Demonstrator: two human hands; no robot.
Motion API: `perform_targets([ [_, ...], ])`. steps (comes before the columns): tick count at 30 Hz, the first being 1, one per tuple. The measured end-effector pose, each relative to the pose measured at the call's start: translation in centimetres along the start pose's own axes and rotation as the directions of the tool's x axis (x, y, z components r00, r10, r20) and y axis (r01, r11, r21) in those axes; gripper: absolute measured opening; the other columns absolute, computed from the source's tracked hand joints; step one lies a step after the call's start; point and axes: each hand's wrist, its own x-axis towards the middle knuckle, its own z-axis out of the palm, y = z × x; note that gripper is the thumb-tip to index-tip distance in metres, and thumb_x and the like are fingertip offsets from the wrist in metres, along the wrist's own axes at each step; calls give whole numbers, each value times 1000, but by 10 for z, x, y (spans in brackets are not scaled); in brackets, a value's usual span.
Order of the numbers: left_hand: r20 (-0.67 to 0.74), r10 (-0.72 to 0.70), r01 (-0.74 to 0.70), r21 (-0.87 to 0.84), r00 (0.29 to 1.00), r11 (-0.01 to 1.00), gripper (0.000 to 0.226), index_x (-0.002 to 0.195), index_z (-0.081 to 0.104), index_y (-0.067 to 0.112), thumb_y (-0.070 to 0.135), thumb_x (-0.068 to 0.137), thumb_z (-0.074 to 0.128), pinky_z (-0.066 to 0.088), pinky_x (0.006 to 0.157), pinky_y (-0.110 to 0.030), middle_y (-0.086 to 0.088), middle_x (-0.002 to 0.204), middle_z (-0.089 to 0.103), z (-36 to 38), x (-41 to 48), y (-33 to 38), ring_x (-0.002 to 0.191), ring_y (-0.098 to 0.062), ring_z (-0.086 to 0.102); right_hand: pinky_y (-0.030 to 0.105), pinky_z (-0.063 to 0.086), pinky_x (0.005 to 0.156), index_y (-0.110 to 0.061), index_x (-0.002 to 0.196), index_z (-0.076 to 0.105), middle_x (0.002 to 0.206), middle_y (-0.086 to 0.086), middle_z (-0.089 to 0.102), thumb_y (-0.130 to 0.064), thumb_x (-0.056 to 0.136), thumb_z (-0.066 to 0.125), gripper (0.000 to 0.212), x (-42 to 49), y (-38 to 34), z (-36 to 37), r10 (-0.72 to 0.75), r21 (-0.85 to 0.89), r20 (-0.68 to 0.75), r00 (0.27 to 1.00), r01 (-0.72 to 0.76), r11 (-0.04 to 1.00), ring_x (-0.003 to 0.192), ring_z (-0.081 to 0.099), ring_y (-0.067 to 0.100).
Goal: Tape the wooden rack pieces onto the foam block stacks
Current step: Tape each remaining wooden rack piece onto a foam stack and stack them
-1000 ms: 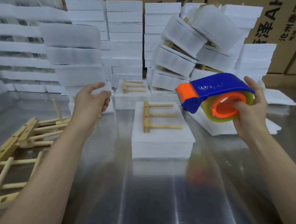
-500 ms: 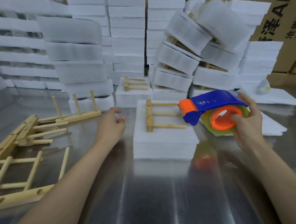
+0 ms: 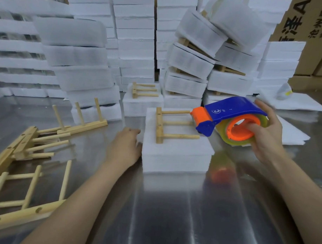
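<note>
A white foam block stack (image 3: pixel 175 155) sits mid-table with a wooden rack piece (image 3: pixel 161 125) lying flat on top, its three dowels pointing right. My left hand (image 3: pixel 125 146) is at the stack's left side, its fingers against the foam edge; the hand is blurred. My right hand (image 3: pixel 265 136) grips a blue and orange tape dispenser (image 3: pixel 228 113) through the roll's core. The dispenser's orange nose hangs just above the rack's dowel tips. A second foam stack (image 3: pixel 141 105) carrying a rack piece (image 3: pixel 139 90) stands behind.
Loose wooden rack pieces (image 3: pixel 28 146) lie scattered on the metal table (image 3: pixel 171 213) at left. Tall foam stacks (image 3: pixel 135 38) and leaning taped bundles (image 3: pixel 204 55) fill the back. Flat foam sheets (image 3: pixel 293 133) lie at right, with cardboard boxes (image 3: pixel 306 26) behind.
My left hand came down from the left foam pile to the near stack's left edge. My right hand lowered the dispenser toward the rack piece.
</note>
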Motion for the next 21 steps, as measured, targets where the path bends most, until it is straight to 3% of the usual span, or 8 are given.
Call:
perform_targets([
  [2, -125, -96, 65, -228, 988, 971, 38, 130, 56, 17, 13, 92, 54, 41, 92, -27, -5, 128, 57, -14, 5, 8, 117, -21, 53, 22, 55, 65, -40, 112, 61, 91, -15, 71, 20, 72, 49, 73, 1, 0, 0, 10, -3, 4, 1000, -10, 1000, 81, 67, 6],
  [4, -259, -71, -8, -293, 963, 956, 41, 128, 58, 18, 4, 91, 46, 38, 87, -24, -3, 130, 56, -31, 16, 27, 119, -18, 52, 24, 56, 67, -41, 112, 61, 96, -12, 71, 19, 72, 52, 73, 0, -1, 0, 9, -10, 10, 1000, -8, 1000, 85, 68, 7],
  [5, -249, -17, -59, -294, 968, 954, 44, 130, 56, 19, 3, 91, 43, 38, 90, -26, -1, 134, 54, -38, 24, 42, 122, -18, 50, 24, 56, 67, -41, 113, 60, 97, -13, 70, 19, 72, 53, 73, 0, 0, 0, 4, -15, 8, 1000, -4, 1000, 86, 68, 7],
  [8, 20, 111, -103, -234, 994, 967, 45, 142, 42, 15, 11, 98, 36, 33, 104, -30, -5, 148, 42, -40, 44, 86, 135, -22, 38, 22, 55, 66, -37, 119, 58, 94, -18, 70, 20, 72, 54, 74, -1, -2, -2, -10, -43, 12, 1000, 11, 999, 85, 68, 4],
  [11, 266, 89, -115, 83, 960, 990, 47, 148, 29, 14, 31, 105, 20, 19, 116, -40, -5, 155, 28, -18, 49, 105, 147, -22, 15, 22, 55, 67, -40, 122, 54, 93, -17, 70, 20, 71, 54, 79, 0, -9, -5, -23, -81, 37, 999, 26, 996, 84, 68, 5],
  [14, 286, 79, -164, 288, 955, 943, 48, 148, 27, 25, 33, 104, 11, 14, 116, -53, 0, 157, 23, -9, 50, 102, 149, -22, 4, 16, 53, 66, -41, 128, 47, 95, -26, 69, 20, 71, 53, 84, 3, -19, -10, -74, -160, 99, 992, 89, 983, 88, 67, 1],
  [19, 295, 100, -197, 321, 950, 926, 49, 150, 20, 29, 31, 103, 9, 10, 115, -57, 0, 158, 21, -11, 48, 102, 148, -24, 4, 17, 49, 67, -36, 144, 38, 107, -17, 59, 19, 75, 55, 90, 15, -29, -30, -113, -269, 100, 989, 136, 953, 97, 61, 5],
  [21, 294, 95, -193, 328, 951, 925, 49, 149, 23, 28, 32, 102, 9, 9, 116, -56, -1, 157, 23, -11, 47, 102, 148, -24, 5, 11, 47, 61, -37, 145, 36, 105, -23, 55, 18, 75, 57, 92, 18, -32, -36, -128, -337, 118, 985, 161, 928, 93, 58, -1],
])
